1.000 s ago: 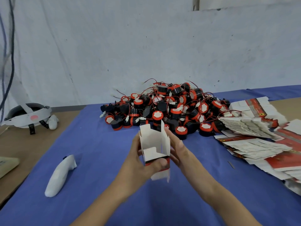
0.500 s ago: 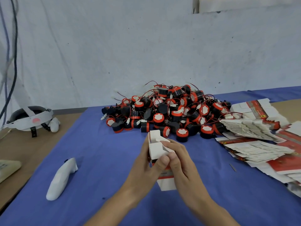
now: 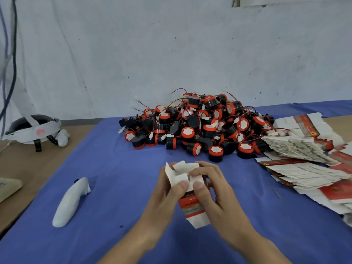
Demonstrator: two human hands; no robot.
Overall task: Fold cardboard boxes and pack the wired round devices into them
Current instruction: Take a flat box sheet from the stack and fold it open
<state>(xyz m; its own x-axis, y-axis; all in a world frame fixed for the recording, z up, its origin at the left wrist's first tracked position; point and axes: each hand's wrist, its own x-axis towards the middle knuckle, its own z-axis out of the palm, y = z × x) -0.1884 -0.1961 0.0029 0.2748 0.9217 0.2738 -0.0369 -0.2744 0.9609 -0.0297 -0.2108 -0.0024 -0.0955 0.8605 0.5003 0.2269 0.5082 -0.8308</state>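
Box (image 3: 192, 206) end flaps seemingly being tucked closed, left hand (image 3: 163, 202) and right hand (image 3: 217, 197) both clamped on it; next, fetch a device (image 3: 215, 153).

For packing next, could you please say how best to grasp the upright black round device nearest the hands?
I'd pinch the black, red-rimmed round device by its curved sides from above: it stands upright, white face up, at the pile's near edge.

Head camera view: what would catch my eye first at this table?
First, the big heap of black-and-red round devices with red wires, piled at the far middle of the blue cloth. Nearer, the left hand and right hand grip a small white-and-red box, thumbs pressing its top flaps. A spread of flat box blanks lies to the right.
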